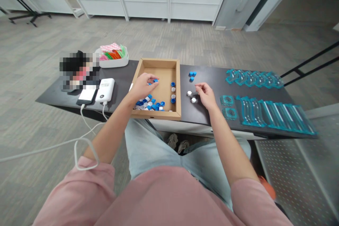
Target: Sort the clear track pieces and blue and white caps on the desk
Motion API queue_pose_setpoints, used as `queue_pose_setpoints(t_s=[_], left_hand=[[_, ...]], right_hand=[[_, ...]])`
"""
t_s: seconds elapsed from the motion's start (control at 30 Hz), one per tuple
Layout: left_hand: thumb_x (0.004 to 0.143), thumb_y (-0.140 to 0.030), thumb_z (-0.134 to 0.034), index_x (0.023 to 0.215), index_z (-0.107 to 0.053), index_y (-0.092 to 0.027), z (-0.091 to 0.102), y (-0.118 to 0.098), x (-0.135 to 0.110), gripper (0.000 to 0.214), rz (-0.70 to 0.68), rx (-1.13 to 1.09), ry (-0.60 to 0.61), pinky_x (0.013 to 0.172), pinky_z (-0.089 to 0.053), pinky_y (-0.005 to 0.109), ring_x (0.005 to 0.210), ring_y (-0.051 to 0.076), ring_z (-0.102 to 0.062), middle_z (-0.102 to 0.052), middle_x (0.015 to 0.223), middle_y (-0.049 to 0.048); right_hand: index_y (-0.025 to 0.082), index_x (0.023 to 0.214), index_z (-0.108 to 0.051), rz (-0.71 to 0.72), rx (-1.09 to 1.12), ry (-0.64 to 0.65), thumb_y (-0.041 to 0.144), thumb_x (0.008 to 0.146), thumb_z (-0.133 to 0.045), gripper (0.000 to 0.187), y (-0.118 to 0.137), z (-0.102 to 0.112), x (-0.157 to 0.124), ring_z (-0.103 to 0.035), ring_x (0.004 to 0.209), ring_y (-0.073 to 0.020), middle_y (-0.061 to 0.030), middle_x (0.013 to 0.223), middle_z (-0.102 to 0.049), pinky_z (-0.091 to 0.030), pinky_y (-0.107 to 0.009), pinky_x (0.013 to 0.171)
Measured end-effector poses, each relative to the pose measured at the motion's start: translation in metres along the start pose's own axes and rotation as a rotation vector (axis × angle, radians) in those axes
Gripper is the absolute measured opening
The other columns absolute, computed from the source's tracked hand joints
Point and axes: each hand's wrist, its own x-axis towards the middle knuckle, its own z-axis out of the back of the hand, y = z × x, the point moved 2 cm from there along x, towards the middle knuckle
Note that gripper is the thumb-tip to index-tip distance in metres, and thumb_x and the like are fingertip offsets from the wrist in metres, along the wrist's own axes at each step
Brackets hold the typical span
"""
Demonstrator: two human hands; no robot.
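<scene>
My left hand (141, 86) reaches into a shallow cardboard box (178, 90), its fingers closed around a blue hexagonal piece (155, 81) at the fingertips. Below that hand, a pile of small blue and white hexagonal pieces (149, 104) lies in the box's near left corner. Several more pieces (173, 91) stand in a column along the right inner wall. My right hand (206, 95) hovers over the table right of the box, thumb and index finger together; whether anything is between them is too small to see. Two white hexagonal pieces (193, 100) and three blue ones (191, 78) sit close by.
Teal transparent plastic parts (275, 114) lie in rows on the right of the dark table (206, 74). A white power bank (105, 90), a phone (87, 94) and a white basket (113, 63) of colourful items stand left. White cables (60, 143) hang across my left arm.
</scene>
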Motion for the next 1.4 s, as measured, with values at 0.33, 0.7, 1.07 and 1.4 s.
queue_pose_setpoints(t_s=[0.33,0.7,1.07,1.4], left_hand=[[0.104,-0.036,-0.075,0.118,-0.081,-0.020,-0.012,-0.028,0.009,0.022,0.083,0.003,0.085,0.103,-0.065,0.039,0.106,0.027,-0.081,-0.086,0.111,0.0105],[0.097,-0.027,-0.083,0.113,-0.078,-0.018,-0.057,-0.086,0.080,0.019,-0.039,-0.396,-0.005,0.093,-0.063,0.030,0.097,0.018,-0.076,-0.081,0.105,0.0080],[0.098,-0.036,-0.087,0.115,-0.079,-0.018,-0.127,-0.129,0.083,0.027,-0.004,-0.568,0.334,0.086,-0.063,0.031,0.103,0.022,-0.078,-0.083,0.117,0.0111],[0.104,-0.026,-0.074,0.119,-0.081,-0.020,-0.111,-0.127,0.101,0.017,-0.106,0.222,0.080,0.123,-0.052,0.055,0.124,0.033,-0.078,-0.086,0.125,0.0135]], right_hand=[[0.029,0.105,-0.074,-0.041,0.060,0.007,0.058,0.097,-0.081,0.031,-0.001,-0.003,0.000,-0.061,0.082,-0.0209,0.0010,0.088,-0.067,-0.056,-0.036,0.082],[0.028,0.112,-0.074,0.005,0.057,0.076,0.064,0.100,-0.077,0.038,-0.004,-0.012,-0.001,-0.061,0.083,-0.0206,0.0008,0.090,-0.068,-0.054,-0.036,0.082],[0.032,0.137,-0.073,0.021,0.152,0.007,0.080,0.102,-0.074,0.059,-0.007,-0.020,0.002,-0.067,0.077,-0.0185,-0.0032,0.121,-0.079,-0.061,-0.036,0.078],[0.025,0.147,-0.072,-0.037,-0.253,-0.134,0.045,0.108,-0.071,0.043,0.010,-0.009,0.010,-0.071,0.086,-0.0228,-0.0096,0.128,-0.081,-0.061,-0.040,0.089]])
